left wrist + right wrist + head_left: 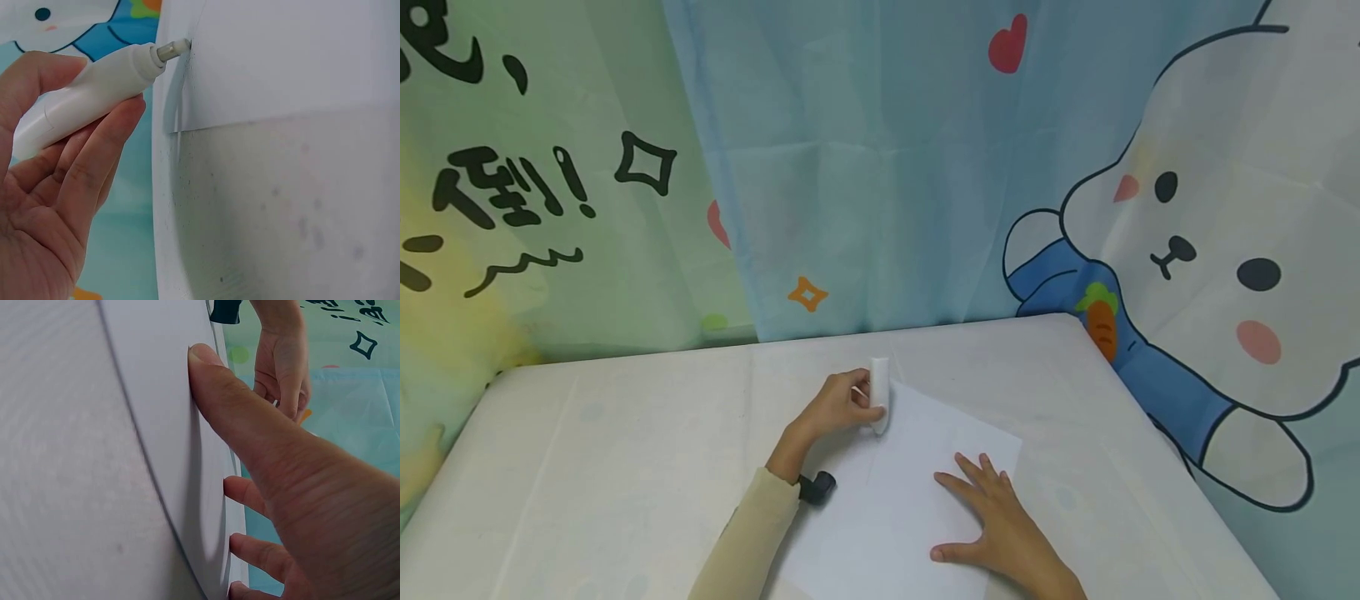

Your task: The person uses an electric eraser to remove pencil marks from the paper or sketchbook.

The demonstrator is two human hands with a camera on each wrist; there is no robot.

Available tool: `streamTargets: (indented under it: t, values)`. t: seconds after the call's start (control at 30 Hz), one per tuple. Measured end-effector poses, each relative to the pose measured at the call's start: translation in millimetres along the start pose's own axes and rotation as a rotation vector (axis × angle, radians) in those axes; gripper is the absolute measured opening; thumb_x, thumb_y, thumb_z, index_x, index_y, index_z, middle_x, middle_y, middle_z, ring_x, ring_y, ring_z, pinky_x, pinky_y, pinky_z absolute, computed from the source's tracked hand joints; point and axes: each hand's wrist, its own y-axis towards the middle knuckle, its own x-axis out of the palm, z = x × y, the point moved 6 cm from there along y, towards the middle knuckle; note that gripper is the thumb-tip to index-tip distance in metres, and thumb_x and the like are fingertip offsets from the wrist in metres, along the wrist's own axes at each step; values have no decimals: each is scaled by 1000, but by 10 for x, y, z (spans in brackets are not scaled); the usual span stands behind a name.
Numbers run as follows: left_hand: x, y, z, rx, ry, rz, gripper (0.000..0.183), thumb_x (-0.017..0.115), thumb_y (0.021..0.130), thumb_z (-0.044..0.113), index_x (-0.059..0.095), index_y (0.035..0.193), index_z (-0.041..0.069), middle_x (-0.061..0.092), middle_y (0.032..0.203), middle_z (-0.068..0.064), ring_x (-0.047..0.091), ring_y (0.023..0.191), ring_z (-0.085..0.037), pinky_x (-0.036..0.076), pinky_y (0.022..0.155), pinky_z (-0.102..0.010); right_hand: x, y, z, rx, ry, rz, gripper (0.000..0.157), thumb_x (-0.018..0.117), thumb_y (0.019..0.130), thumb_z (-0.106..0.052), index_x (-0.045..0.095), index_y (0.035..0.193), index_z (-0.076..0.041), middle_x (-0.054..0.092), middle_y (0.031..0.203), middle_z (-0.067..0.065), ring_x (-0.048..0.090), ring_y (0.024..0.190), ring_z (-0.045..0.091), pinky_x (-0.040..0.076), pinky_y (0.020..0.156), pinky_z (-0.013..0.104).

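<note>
My left hand [837,406] grips a white electric eraser [879,387], thumb on one side and fingers on the other. It stands nearly upright over the far corner of a white sheet of paper [902,475]. In the left wrist view, the electric eraser [103,87] shows a metal collar and a small pale tip [181,46] right at the paper's surface. My right hand [1003,529] rests on the right part of the sheet, fingers spread and straight. Its thumb [206,362] presses the paper in the right wrist view.
A white cloth covers the table [625,467] under the sheet. Behind it hangs a printed curtain [865,167] with a cartoon bear [1210,217]. A dark wrist camera [817,488] is strapped to my left wrist, below a beige sleeve [748,533].
</note>
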Motion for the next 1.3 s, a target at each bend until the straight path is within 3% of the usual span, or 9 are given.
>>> streamTargets:
  t: [0.37, 0.7, 1.03, 1.3]
  values:
    - [-2, -21, 72, -6, 14, -10, 29, 75, 82, 4, 58, 103, -6, 57, 90, -9, 57, 78, -11, 47, 65, -18, -9, 6, 0, 4, 8, 0, 92, 81, 64, -60, 54, 138, -13, 34, 153, 21, 14, 143, 50, 10, 112, 66]
    - [-6, -14, 43, 1, 20, -16, 30, 74, 82, 4, 59, 106, -6, 59, 92, -9, 59, 79, -12, 48, 66, -19, 1, 8, -5, 4, -1, 1, 92, 81, 64, -61, 54, 138, -13, 35, 153, 21, 14, 143, 50, 11, 111, 67]
    - [-7, -7, 28, 20, 76, -39, 22, 75, 81, 5, 59, 94, -1, 58, 84, -5, 57, 73, -7, 47, 65, -18, 35, 33, 7, 36, -25, -29, 93, 82, 63, -61, 54, 138, -13, 34, 153, 21, 15, 143, 50, 12, 111, 67]
    - [-1, -2, 14, 10, 51, -71, 22, 75, 81, 5, 59, 94, -2, 58, 85, -4, 57, 73, -6, 47, 66, -17, 26, 29, 5, 36, -27, -26, 93, 81, 63, -61, 54, 138, -13, 34, 153, 21, 15, 143, 50, 12, 111, 67]
